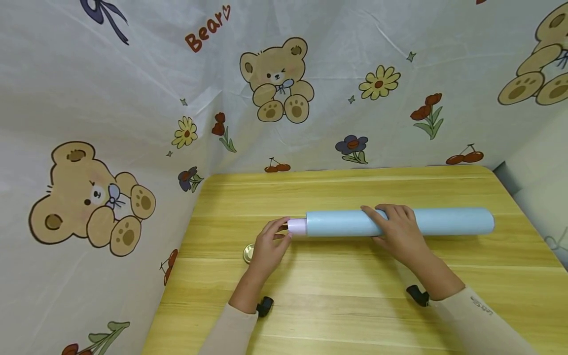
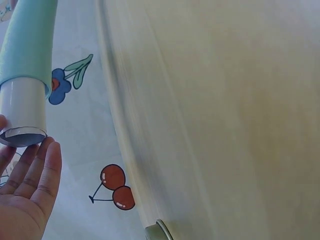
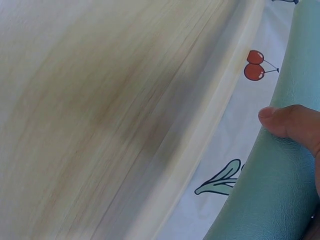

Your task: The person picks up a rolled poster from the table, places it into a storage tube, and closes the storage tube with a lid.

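A light blue roll of smooth, leather-like sheet [image 1: 452, 221] lies lengthwise across the view over the table. From its left end sticks out a narrower pale tube [image 1: 297, 227], white in the left wrist view, with a hollow open end. My left hand [image 1: 268, 249] pinches that tube end, the thumb on one side and the fingertips [image 2: 49, 142] right at the rim. Around the middle of the blue roll, my right hand [image 1: 399, 231] grips from above. Its thumb [image 3: 285, 122] lies along the roll's surface in the right wrist view; the other fingers are mostly hidden there.
A small round gold-coloured object [image 1: 248, 253] rests on the wooden table [image 1: 328, 305], partly behind the left hand. A white cloth [image 1: 337, 29] printed with bears and flowers hangs behind and to the left of the table.
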The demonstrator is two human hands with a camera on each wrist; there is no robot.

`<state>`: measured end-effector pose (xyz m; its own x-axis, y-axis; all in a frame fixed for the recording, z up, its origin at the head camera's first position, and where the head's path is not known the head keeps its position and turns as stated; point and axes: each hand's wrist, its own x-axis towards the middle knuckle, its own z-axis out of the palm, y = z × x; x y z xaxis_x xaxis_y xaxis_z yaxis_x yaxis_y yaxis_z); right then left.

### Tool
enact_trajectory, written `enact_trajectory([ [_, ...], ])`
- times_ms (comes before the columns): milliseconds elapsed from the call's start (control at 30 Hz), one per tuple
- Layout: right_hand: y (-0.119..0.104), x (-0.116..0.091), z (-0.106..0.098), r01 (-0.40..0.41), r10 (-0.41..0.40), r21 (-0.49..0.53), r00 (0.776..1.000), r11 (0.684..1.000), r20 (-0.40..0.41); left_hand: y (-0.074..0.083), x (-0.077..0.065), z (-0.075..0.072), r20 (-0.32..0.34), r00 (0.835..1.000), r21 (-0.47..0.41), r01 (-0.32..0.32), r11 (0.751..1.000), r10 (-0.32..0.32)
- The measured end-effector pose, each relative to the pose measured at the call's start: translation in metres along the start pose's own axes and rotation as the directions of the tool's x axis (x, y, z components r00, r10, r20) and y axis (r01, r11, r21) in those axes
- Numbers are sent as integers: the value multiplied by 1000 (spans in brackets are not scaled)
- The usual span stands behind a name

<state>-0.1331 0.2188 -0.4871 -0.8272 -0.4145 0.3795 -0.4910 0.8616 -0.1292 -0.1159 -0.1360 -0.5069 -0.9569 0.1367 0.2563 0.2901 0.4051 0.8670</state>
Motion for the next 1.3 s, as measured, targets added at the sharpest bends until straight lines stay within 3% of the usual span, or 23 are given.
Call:
enact_trajectory([
  [1033, -5, 4, 3, 35, -35, 4, 999, 999, -32, 10, 3, 15, 86, 996, -14, 17, 1000, -16],
  [1300, -7, 3, 3, 30, -30, 5, 1000, 1000, -9, 13, 3, 18, 126, 992, 1, 15, 1000, -15],
])
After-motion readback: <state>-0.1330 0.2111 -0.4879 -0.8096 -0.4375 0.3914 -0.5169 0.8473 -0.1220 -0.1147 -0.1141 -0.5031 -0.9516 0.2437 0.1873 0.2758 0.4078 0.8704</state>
